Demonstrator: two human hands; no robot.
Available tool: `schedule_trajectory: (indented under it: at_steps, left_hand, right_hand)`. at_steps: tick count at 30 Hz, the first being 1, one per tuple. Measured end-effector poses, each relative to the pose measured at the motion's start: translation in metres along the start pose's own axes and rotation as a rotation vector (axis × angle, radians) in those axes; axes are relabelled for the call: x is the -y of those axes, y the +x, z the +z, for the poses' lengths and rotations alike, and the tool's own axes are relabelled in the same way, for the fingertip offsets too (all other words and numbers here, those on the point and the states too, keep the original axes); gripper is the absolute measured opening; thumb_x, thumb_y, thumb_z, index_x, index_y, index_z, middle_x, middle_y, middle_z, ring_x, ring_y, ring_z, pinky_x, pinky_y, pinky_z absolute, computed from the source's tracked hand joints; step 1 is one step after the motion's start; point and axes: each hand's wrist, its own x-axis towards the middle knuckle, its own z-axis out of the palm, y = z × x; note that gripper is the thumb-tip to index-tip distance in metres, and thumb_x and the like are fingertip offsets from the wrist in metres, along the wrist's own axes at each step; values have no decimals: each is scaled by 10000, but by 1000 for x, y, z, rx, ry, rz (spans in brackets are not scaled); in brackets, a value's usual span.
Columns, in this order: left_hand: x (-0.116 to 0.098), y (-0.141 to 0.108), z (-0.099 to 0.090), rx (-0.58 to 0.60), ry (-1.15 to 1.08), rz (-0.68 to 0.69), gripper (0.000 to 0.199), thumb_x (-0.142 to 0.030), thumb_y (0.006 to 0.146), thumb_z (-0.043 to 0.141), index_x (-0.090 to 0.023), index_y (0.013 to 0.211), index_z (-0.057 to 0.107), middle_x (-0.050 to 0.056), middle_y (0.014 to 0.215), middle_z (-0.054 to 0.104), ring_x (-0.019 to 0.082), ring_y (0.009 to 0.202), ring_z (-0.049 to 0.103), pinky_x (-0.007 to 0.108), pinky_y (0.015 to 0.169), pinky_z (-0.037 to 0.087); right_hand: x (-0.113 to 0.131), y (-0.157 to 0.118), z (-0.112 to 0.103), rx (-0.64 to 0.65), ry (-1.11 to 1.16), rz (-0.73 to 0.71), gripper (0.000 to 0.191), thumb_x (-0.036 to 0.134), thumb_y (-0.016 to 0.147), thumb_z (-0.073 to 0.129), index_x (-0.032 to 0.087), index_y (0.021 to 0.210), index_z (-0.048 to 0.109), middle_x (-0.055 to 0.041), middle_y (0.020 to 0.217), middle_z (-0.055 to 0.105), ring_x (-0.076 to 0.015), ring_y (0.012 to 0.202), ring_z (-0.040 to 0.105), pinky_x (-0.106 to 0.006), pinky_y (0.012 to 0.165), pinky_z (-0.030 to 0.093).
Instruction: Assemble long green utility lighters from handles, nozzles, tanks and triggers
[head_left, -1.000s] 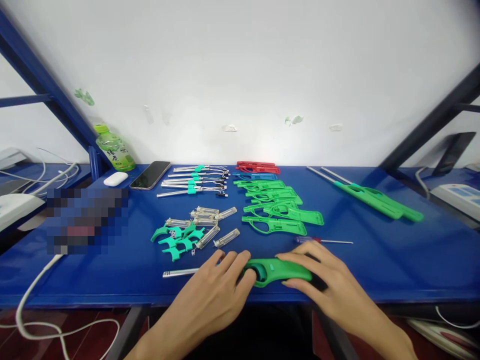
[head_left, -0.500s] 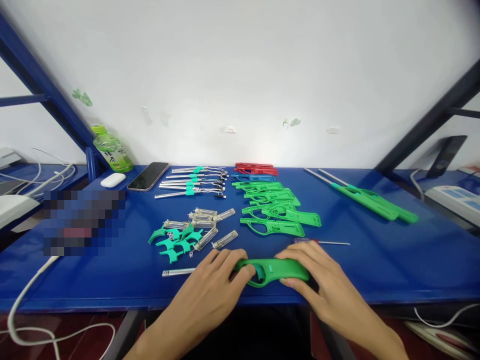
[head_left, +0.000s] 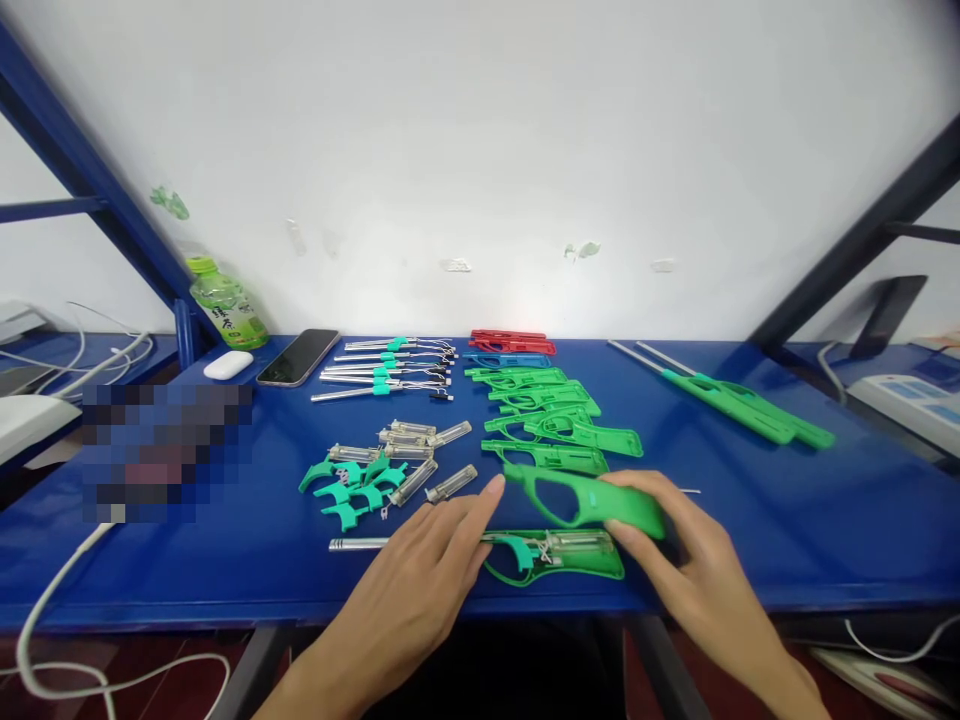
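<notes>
My right hand [head_left: 679, 560] grips the wide end of a green half shell [head_left: 592, 500], lifted above the table. Below it lies the other green half shell [head_left: 600, 565], holding a clear fuel tank [head_left: 577, 541], a teal trigger [head_left: 519, 550] and thin wires. A metal tube [head_left: 358, 545] sticks out to the left of that lower shell. My left hand [head_left: 442, 555] rests over the tube and the shell's narrow end, its fingers stretched close together; what lies beneath its palm is hidden.
Loose teal triggers [head_left: 367, 495] and clear tanks [head_left: 412, 483] lie left. Tube assemblies [head_left: 382, 378], green shells [head_left: 551, 457], blue [head_left: 510, 359] and red shells [head_left: 514, 338] stand behind. Two green lighters [head_left: 735, 405] lie right; phone [head_left: 298, 357], earbud case [head_left: 228, 365] and bottle [head_left: 229, 305] are back left.
The upper green shell has come off the lower one and moved up and right in my right hand, exposing the parts inside. My left hand has let go of the upper shell.
</notes>
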Motion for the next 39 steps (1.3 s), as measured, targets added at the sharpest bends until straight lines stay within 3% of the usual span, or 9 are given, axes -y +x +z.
schedule_trajectory:
  at_steps: [5,12,15,18,20,23,26,32,39]
  left_hand:
    - [1,3,-4,24,7,61,339,-95,1105,464,-170,1375,655,123,1224,721,269,1041,729,429,846,652]
    - [-3,9,0,10,-24,92,268,-53,1022,554,-159,1227,691,96,1105,696,264,966,666,424,810,614]
    - [-6,7,3,-6,-38,61,316,-14,991,491,-145,1212,676,98,1084,695,254,920,660,416,767,599]
    - [-9,5,5,-21,-52,20,320,1,986,467,-149,1191,661,91,1048,695,243,870,655,415,745,587]
    - [-11,4,5,-25,-60,0,322,16,987,464,-156,1184,652,90,1054,701,237,867,661,408,750,584]
    - [-12,2,5,-19,-71,-22,299,4,1007,479,-163,1196,641,95,1088,716,242,891,678,403,764,592]
    - [-12,-1,6,-7,-84,-44,257,-37,1044,491,-170,1218,626,88,1104,729,241,914,694,397,795,611]
    - [-9,-10,1,-12,-81,-94,278,-84,1107,432,-196,1278,620,64,1194,737,203,1031,717,338,892,611]
    - [15,-20,-34,-81,12,-195,196,-168,1139,499,-241,1173,678,-1,1081,759,184,1007,701,326,921,563]
  right_hand:
    - [-25,16,-21,-156,-122,1,261,479,1087,624,330,1288,699,-21,1231,748,-232,1119,735,-344,986,542]
    - [-98,37,-43,-186,-346,111,534,681,1068,515,242,1248,761,-124,1167,780,-361,1076,734,-518,957,540]
    - [-108,37,-44,-196,-382,111,609,741,1038,515,225,1235,772,-153,1139,780,-409,1087,723,-595,974,536]
    - [-86,31,-44,-258,-364,55,491,648,1062,559,261,1303,740,-167,1241,753,-423,1198,683,-624,1058,489]
    - [-57,25,-41,-243,-297,-14,306,515,1086,604,312,1280,726,-107,1243,763,-342,1182,703,-533,1064,514]
    - [-13,14,-28,-46,-177,-143,166,450,1082,651,384,1203,743,23,1149,794,-216,1081,753,-377,1004,573]
    - [14,6,-11,182,-92,-193,213,372,1099,647,403,1296,721,48,1202,783,-184,1108,744,-373,1066,542]
    - [11,2,3,264,-27,-157,196,377,1116,619,372,1249,763,22,1173,784,-190,1052,765,-394,1033,568]
    - [5,3,6,209,16,-138,220,459,1087,650,364,1178,826,-5,1126,807,-210,979,797,-401,998,624]
